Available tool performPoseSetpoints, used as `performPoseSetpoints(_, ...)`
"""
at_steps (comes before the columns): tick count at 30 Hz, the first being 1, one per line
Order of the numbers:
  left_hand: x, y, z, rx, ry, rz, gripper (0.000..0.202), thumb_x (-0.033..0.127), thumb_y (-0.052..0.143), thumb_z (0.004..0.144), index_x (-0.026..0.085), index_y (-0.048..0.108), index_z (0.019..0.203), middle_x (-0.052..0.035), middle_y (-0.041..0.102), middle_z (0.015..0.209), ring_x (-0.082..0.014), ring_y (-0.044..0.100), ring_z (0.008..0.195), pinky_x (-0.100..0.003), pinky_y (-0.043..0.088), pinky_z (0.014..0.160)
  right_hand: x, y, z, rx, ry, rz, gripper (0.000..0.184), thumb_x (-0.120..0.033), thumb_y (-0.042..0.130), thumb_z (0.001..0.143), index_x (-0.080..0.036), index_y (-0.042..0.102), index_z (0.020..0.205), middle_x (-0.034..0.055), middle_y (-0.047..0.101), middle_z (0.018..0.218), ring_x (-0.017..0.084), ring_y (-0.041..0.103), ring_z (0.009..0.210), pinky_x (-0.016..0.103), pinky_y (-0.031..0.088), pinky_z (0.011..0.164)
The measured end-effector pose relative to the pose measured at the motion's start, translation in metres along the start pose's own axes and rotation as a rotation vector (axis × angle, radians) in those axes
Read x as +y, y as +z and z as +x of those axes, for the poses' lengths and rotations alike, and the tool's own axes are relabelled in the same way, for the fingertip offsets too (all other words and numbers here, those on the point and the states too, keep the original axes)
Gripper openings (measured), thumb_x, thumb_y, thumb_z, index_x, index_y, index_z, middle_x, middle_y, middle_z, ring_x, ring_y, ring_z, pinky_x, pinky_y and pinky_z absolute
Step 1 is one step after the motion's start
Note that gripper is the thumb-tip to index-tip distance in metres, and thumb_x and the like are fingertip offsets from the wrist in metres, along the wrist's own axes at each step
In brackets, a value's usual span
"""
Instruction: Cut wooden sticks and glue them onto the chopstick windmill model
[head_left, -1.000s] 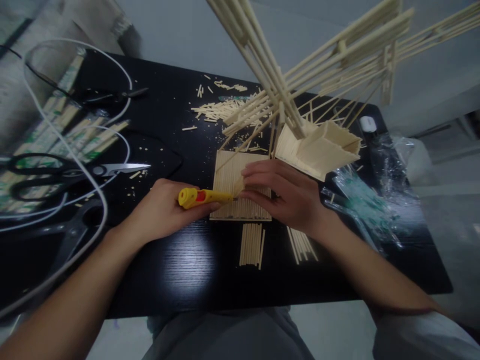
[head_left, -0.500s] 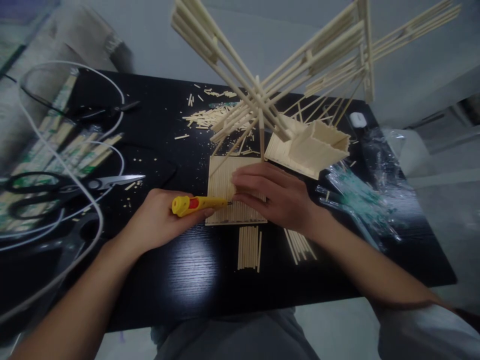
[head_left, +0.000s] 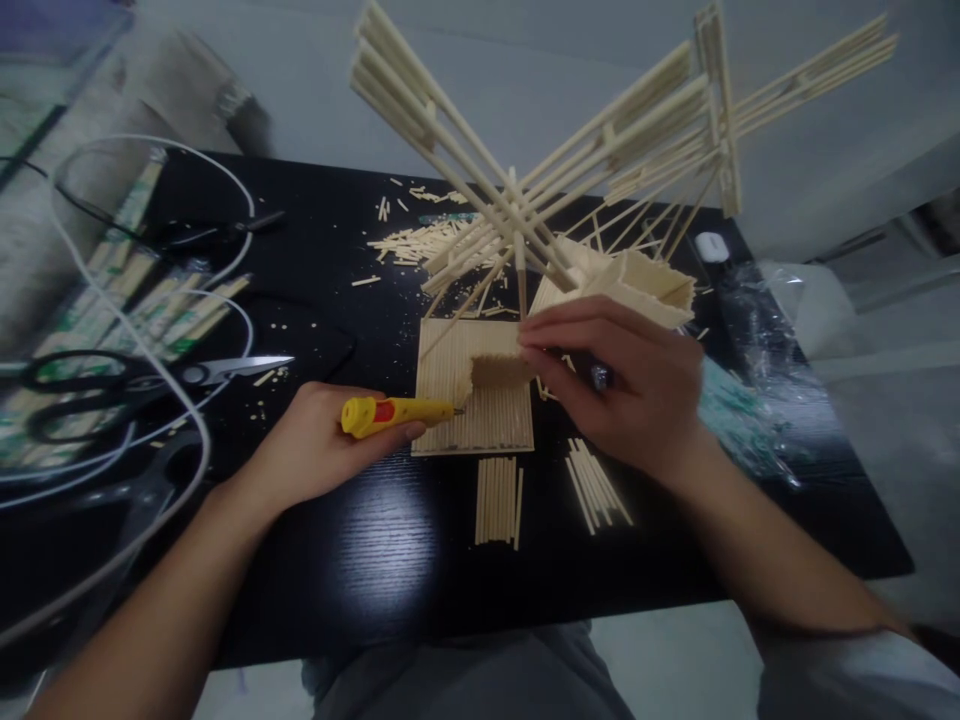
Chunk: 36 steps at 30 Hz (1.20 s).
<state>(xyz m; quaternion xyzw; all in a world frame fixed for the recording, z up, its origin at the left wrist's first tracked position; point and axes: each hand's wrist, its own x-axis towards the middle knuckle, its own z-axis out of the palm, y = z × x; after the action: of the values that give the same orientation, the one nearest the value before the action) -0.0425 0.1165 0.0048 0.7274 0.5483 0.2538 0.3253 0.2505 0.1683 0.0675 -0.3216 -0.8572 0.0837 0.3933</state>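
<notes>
My left hand [head_left: 337, 430] is closed around a yellow glue gun [head_left: 397, 411] with a red part in its side. Its thin tip points right, over a square base of glued wooden sticks [head_left: 446, 365]. On that base stands a low wall of short sticks [head_left: 499, 371], close to the tip. My right hand [head_left: 619, 375] is above the base's right edge, thumb and forefinger pinched together by the wall's right end. Whatever lies between those fingertips is too small to make out.
A stick-built windmill frame [head_left: 517, 215] rises behind the base, beside a box-like stick piece [head_left: 652, 285]. Loose sticks lie in front [head_left: 498, 500] and right [head_left: 596, 485]. Black scissors [head_left: 195, 373], a white cable [head_left: 142, 345] and bagged sticks [head_left: 135, 330] are left; plastic wrapping [head_left: 750, 410] is right.
My right hand has lifted off the small stick wall and moved right, its fingers now pinched, uncovering the wall. The left hand with the glue gun has barely moved.
</notes>
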Motion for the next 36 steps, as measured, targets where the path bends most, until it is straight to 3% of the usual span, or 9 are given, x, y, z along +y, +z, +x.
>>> performPoseSetpoints(3,0.002,-0.002,0.001,-0.009,0.008,-0.039,0.049,0.052,0.074,0.09,0.022,0.054,0.057,0.0041,0.047,0.05,-0.009,0.04,0.043,-0.026,0.029,0.039,-0.007,-0.012,-0.015,-0.131,0.031,0.048,0.007,-0.018,0.074,0.099,-0.025,0.074,0.098,0.0031,0.081,0.098,0.018,0.079,0.089,0.03,0.067,0.081)
performPoseSetpoints(6,0.003,-0.003,0.001,-0.017,0.019,-0.067,0.048,0.05,0.074,0.091,0.022,0.054,0.057,0.0042,0.047,0.05,-0.0089,0.039,0.043,-0.026,0.028,0.039,-0.015,-0.013,-0.048,-0.397,0.092,0.076,0.006,-0.025,0.074,0.101,-0.021,0.071,0.104,0.0046,0.079,0.101,0.018,0.078,0.089,0.03,0.067,0.078)
performPoseSetpoints(10,0.003,-0.003,0.0,-0.004,0.004,-0.052,0.048,0.053,0.074,0.09,0.022,0.055,0.058,0.0038,0.047,0.05,-0.0092,0.039,0.043,-0.026,0.028,0.038,-0.032,-0.008,-0.091,-0.565,0.306,-0.035,0.048,-0.039,0.085,0.092,-0.016,0.064,0.129,0.0156,0.071,0.128,0.031,0.074,0.115,0.05,0.068,0.095)
performPoseSetpoints(13,0.002,-0.002,0.001,0.009,-0.009,-0.027,0.048,0.053,0.074,0.089,0.022,0.056,0.058,0.0036,0.046,0.049,-0.0097,0.04,0.042,-0.026,0.028,0.038,-0.044,-0.004,-0.111,-0.565,0.392,-0.093,0.072,-0.043,0.092,0.083,-0.014,0.059,0.14,0.0207,0.065,0.136,0.037,0.071,0.121,0.058,0.066,0.098)
performPoseSetpoints(15,0.001,-0.002,0.001,0.009,-0.008,-0.028,0.047,0.054,0.073,0.089,0.022,0.058,0.058,0.0032,0.048,0.049,-0.0104,0.041,0.043,-0.027,0.029,0.038,-0.048,-0.003,-0.117,-0.542,0.42,-0.1,0.076,-0.042,0.094,0.08,-0.016,0.059,0.142,0.0208,0.063,0.137,0.038,0.069,0.122,0.06,0.065,0.099)
performPoseSetpoints(19,0.0,-0.003,0.001,0.001,-0.013,-0.024,0.042,0.055,0.074,0.088,0.022,0.064,0.064,0.0022,0.056,0.053,-0.0115,0.046,0.046,-0.026,0.033,0.04,-0.049,-0.001,-0.119,-0.526,0.415,-0.083,0.069,-0.041,0.094,0.081,-0.017,0.063,0.138,0.0188,0.064,0.132,0.037,0.069,0.119,0.06,0.065,0.097)
performPoseSetpoints(25,0.0,-0.009,-0.002,-0.022,0.06,-0.03,0.03,0.045,0.071,0.091,0.021,0.069,0.073,0.0033,0.055,0.056,-0.0108,0.045,0.048,-0.025,0.035,0.043,-0.05,-0.002,-0.118,-0.562,0.382,-0.075,0.064,-0.039,0.091,0.085,-0.011,0.065,0.137,0.0204,0.066,0.13,0.037,0.068,0.12,0.062,0.064,0.1)
performPoseSetpoints(33,0.0,-0.014,0.0,-0.062,0.13,-0.01,0.029,0.04,0.066,0.095,0.02,0.063,0.073,0.0034,0.053,0.061,-0.0103,0.047,0.05,-0.025,0.035,0.047,-0.052,0.0,-0.115,-0.55,0.454,-0.003,0.064,-0.032,0.095,0.081,-0.019,0.064,0.135,0.0161,0.069,0.13,0.034,0.07,0.12,0.058,0.064,0.102)
performPoseSetpoints(36,0.0,-0.014,0.0,-0.076,0.116,-0.022,0.03,0.042,0.068,0.094,0.021,0.063,0.073,0.0034,0.053,0.06,-0.0106,0.046,0.049,-0.025,0.033,0.046,-0.054,-0.001,-0.117,-0.519,0.527,0.103,0.053,-0.021,0.093,0.082,-0.022,0.064,0.127,0.0101,0.074,0.12,0.029,0.074,0.111,0.048,0.066,0.097)
